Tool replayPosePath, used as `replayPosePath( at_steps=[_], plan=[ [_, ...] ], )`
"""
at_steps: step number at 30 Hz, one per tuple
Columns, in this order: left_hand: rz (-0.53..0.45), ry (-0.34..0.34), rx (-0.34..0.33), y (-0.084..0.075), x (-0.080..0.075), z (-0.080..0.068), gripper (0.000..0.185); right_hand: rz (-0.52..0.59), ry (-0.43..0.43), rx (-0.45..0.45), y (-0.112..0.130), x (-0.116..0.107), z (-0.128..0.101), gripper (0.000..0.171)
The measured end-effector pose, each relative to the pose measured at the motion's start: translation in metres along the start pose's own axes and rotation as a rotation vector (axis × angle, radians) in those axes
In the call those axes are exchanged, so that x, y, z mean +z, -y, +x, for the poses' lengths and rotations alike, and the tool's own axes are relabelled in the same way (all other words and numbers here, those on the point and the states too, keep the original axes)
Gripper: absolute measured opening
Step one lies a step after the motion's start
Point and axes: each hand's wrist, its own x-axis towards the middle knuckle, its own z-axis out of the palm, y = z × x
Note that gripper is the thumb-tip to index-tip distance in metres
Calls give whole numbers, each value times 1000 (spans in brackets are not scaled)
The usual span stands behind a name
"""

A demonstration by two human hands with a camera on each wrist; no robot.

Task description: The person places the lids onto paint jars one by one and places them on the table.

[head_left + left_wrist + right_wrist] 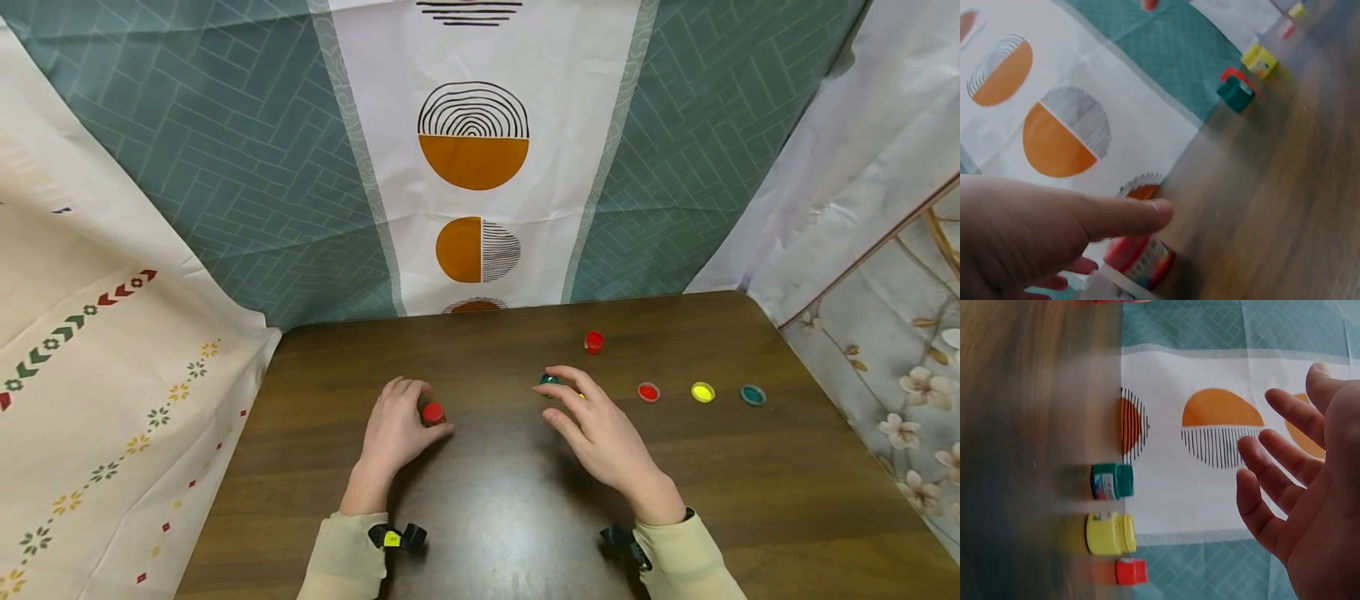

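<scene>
My left hand curves around a small red jar on the left of the table, thumb on the near side and fingers on the far side. In the left wrist view the thumb is stretched out above that jar, whose side bears a printed label. My right hand hovers with spread, slightly bent fingers and holds nothing. Beyond its fingertips stand a green jar and a yellow jar, both with bare necks; in the head view the hand largely hides them. Another red jar stands farther back.
Three round lids lie in a row on the right of the wooden table: red, yellow and green. Patterned cloth hangs behind the table's back edge, with more cloth at both sides.
</scene>
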Motion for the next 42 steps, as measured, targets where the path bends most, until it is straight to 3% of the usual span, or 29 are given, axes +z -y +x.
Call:
replayPosePath(
  at_steps=[4, 11, 14, 18, 21, 27, 34, 42],
  plan=[
    [-161, -13, 18, -14, -4, 4, 72, -1, -43, 79, -12, -14, -5, 32],
    [-447, -96, 56, -56, 7, 13, 56, -38, -102, 207, -41, -44, -16, 30],
    [-537, -41, 51, -74, 22, 20, 52, -63, -118, 238, -52, -56, -23, 29],
    [-613, 46, -11, -94, 52, 31, 52, -102, -149, 297, -64, -70, -32, 29],
    [-589, 46, -92, -106, 76, 38, 53, -119, -189, 353, -72, -79, -39, 31],
    [-406, -8, -218, -123, 110, 48, 56, -133, -266, 424, -82, -93, -47, 34],
    [-281, -69, -210, -132, 125, 53, 49, -150, -276, 434, -83, -95, -49, 31],
    [-268, -100, -193, -139, 129, 55, 42, -129, -231, 456, -84, -98, -51, 34]
  ],
)
